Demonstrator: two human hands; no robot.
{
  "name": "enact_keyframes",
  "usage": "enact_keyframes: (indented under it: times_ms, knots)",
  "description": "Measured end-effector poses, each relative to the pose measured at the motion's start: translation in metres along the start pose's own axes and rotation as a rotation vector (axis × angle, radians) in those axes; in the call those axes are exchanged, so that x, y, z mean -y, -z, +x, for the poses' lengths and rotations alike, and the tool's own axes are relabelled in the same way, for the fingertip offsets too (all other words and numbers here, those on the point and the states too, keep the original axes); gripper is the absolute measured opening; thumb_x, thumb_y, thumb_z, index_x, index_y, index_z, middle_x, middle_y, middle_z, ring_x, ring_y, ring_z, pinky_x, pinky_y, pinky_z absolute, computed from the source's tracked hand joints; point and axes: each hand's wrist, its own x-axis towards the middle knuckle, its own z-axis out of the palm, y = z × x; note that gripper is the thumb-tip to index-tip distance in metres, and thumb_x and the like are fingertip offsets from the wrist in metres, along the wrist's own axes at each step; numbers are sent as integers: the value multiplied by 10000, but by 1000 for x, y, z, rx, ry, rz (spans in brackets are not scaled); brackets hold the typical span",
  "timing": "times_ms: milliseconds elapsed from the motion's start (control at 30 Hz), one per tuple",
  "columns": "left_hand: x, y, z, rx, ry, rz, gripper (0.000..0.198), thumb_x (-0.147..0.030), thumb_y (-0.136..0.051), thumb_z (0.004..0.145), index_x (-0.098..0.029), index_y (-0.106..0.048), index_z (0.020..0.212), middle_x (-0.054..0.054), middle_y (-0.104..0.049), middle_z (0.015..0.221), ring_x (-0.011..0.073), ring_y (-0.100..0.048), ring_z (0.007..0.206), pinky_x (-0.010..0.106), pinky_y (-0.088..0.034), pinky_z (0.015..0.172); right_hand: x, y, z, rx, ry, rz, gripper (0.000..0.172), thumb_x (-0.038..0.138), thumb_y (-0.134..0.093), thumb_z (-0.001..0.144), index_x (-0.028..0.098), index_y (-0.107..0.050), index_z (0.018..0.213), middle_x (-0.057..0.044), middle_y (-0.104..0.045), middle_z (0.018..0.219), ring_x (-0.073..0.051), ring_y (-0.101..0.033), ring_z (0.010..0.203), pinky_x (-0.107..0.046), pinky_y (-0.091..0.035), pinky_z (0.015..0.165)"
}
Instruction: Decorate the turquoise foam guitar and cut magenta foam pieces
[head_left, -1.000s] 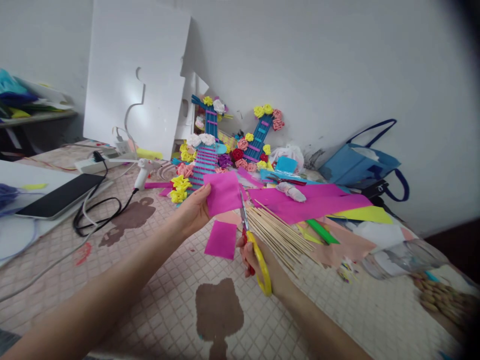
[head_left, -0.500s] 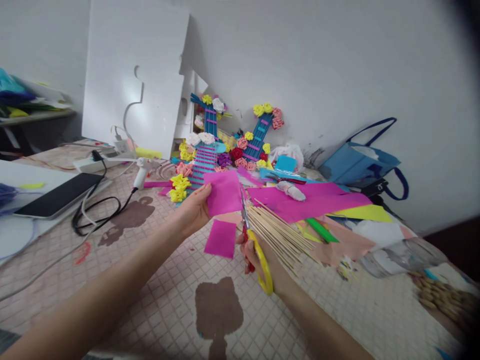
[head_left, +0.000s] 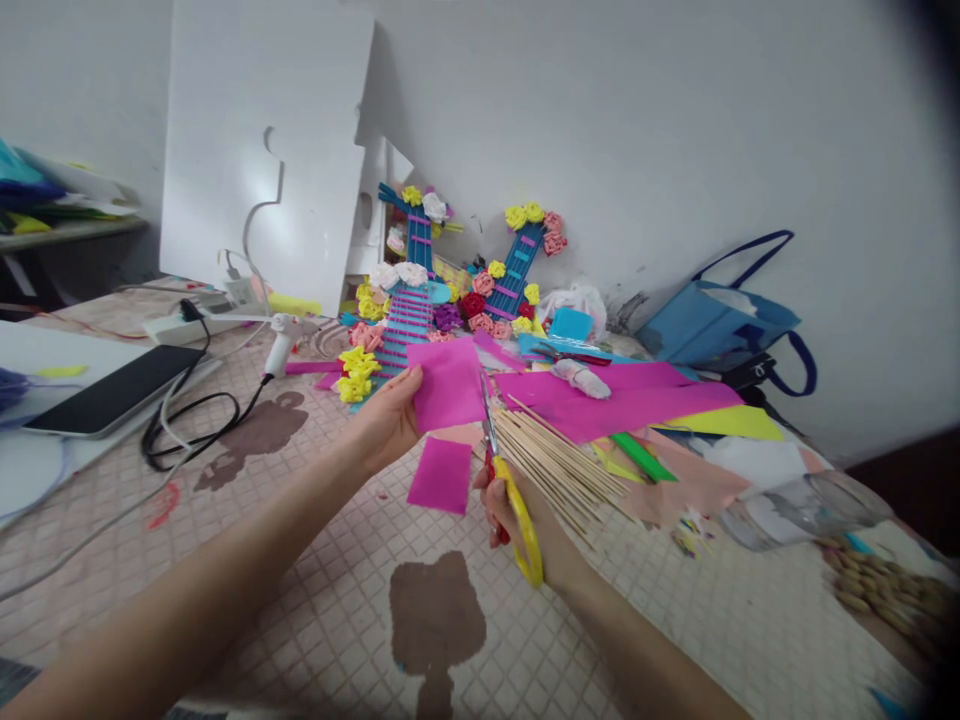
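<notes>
Between thumb and fingers, my left hand [head_left: 395, 420] pinches the left edge of a magenta paper square [head_left: 447, 384], held up over the table. My right hand [head_left: 517, 510] grips scissors [head_left: 529, 530] with yellow and red handles, fingers in the loops. Their blades point up and away, alongside the square's right edge; whether they touch the paper I cannot tell. Below the held square, a second magenta piece [head_left: 440, 475] lies flat on the tablecloth. A spread of thin wooden sticks [head_left: 559, 465] lies just right of the scissors.
Flower-trimmed blue stick panels [head_left: 407, 325] stand at the back. Magenta sheets [head_left: 637, 395], a green marker [head_left: 643, 457] and a clear jar [head_left: 802, 510] lie to the right, before a blue bag [head_left: 720, 325]. A glue gun [head_left: 281, 345], its cable and a dark tablet [head_left: 116, 390] are left.
The view has shifted very slightly. Both hands, the held magenta square and the scissors keep nearly the same positions.
</notes>
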Motion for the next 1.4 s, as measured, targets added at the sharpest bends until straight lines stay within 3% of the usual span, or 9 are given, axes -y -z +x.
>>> enact_keyframes:
  times_ms: [333, 567, 667, 867, 1033, 1400]
  knots:
    - [-1, -2, -1, 12, 1, -18, 180, -140, -536, 889, -153, -646, 1031, 53, -739, 877, 143, -705, 804, 248, -551, 832, 1, -4, -1, -16, -35, 34, 593, 778, -443, 723, 197, -462, 845, 77, -376, 581, -41, -372, 391, -162, -411, 333]
    - [-2, -9, -3, -4, 16, -27, 200, -115, -462, 918, -131, -662, 910, 48, -740, 829, 113, -704, 707, 206, -569, 757, 7, -9, -1, -8, -121, 49, 586, 773, -497, 670, 209, -411, 803, 102, -364, 536, -39, -351, 330, -171, -359, 293]
    - [-2, -7, -3, 2, 24, -21, 187, -127, -488, 909, -141, -656, 992, 53, -741, 867, 132, -709, 768, 229, -565, 803, 6, -8, -1, 0, -127, 55, 559, 751, -496, 697, 210, -417, 815, 93, -382, 556, -42, -361, 347, -175, -376, 306]
    - [-1, 0, -1, 38, 37, -16, 209, -174, -553, 885, -156, -638, 1075, 73, -739, 918, 168, -705, 862, 260, -554, 852, 1, -2, -3, 31, 10, 21, 502, 701, -398, 818, 202, -455, 823, 46, -408, 648, -65, -420, 498, -183, -477, 432]
    - [1, -1, -1, 32, 32, -10, 158, -143, -546, 885, -140, -661, 994, 70, -742, 873, 147, -710, 802, 233, -555, 823, 3, 0, -2, 40, 33, 10, 467, 671, -410, 835, 205, -447, 834, 41, -413, 669, -69, -420, 510, -182, -483, 433]
    - [9, 1, -4, 40, 67, -7, 220, -139, -560, 875, -156, -634, 1082, 66, -736, 915, 139, -708, 795, 221, -557, 803, -4, 0, 3, -20, 30, 64, 488, 682, -405, 828, 200, -476, 851, 48, -415, 640, -58, -379, 440, -183, -448, 383]
